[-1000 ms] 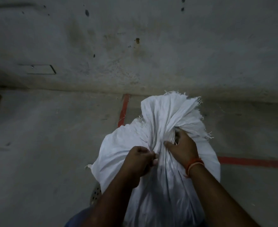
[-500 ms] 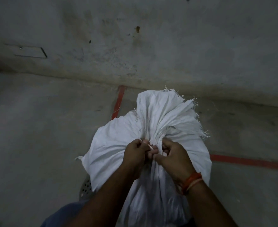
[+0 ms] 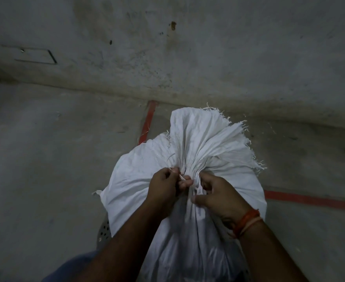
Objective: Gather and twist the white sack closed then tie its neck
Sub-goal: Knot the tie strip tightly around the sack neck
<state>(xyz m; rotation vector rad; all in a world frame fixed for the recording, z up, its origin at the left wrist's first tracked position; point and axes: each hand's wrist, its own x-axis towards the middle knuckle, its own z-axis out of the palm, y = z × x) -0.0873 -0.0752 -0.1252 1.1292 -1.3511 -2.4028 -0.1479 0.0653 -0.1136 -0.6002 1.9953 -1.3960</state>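
Sack [image 3: 188, 200] stands on the floor [image 3: 45, 180], its neck [image 3: 190, 174] bunched, left hand [image 3: 163, 190] and right hand [image 3: 218, 196] each pinched on a thin tie [image 3: 182, 178], likely to cinch it.

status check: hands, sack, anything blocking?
Left hand pinching a thin white tie strand at the neck. Right hand gripping the bunched neck. White sack gathered, frayed top fanned out, knot not visible. Nothing in the way.
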